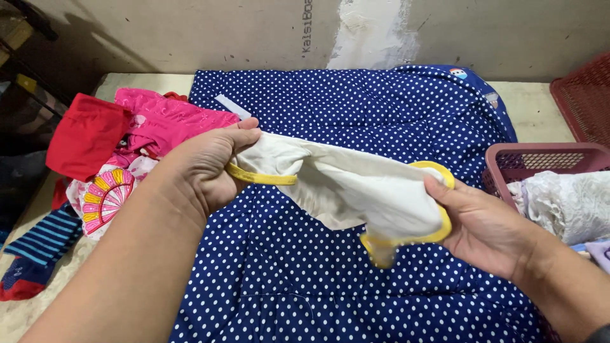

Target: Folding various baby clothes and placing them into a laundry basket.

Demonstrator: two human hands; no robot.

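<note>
Head view: left hand point(206, 168) and right hand point(486, 232), both pinched shut on cream garment with yellow trim point(346, 187), stretched between them above polka-dot blue quilt point(356, 108).

Red basket point(588, 95) cut by right edge; fingertips of both hands buried in white garment point(356, 187).

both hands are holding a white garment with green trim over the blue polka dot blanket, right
Not quite: the trim is yellow, not green. The head view shows the left hand and right hand holding the white garment over the blue polka dot blanket.
</note>
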